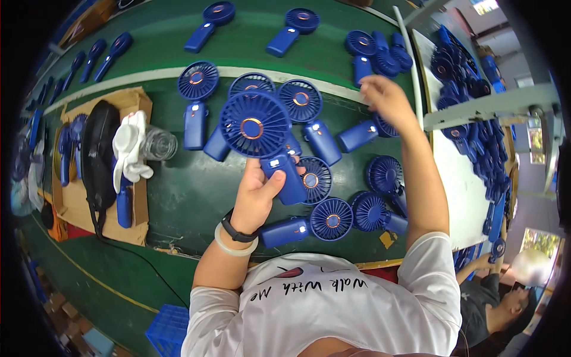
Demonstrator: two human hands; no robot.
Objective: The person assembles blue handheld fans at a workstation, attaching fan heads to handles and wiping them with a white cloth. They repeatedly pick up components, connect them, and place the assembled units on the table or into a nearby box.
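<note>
Left hand (257, 191) grips a blue handheld fan (262, 138) upright

Green work surface (196, 196) ran across the view, with a pale stripe (148, 76) along it. Flattened cardboard (74, 202) lay at left. White tabletop (461, 196) stood at right under a grey frame (493, 106). Blue crate (168, 330) sat on the floor; daylight came through a window (540, 241)

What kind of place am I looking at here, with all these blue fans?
Most likely a factory assembly or inspection line. Dozens of identical blue handheld fans lie on a green conveyor belt, more are heaped in a bin, and the left hand holds one fan up.
</note>
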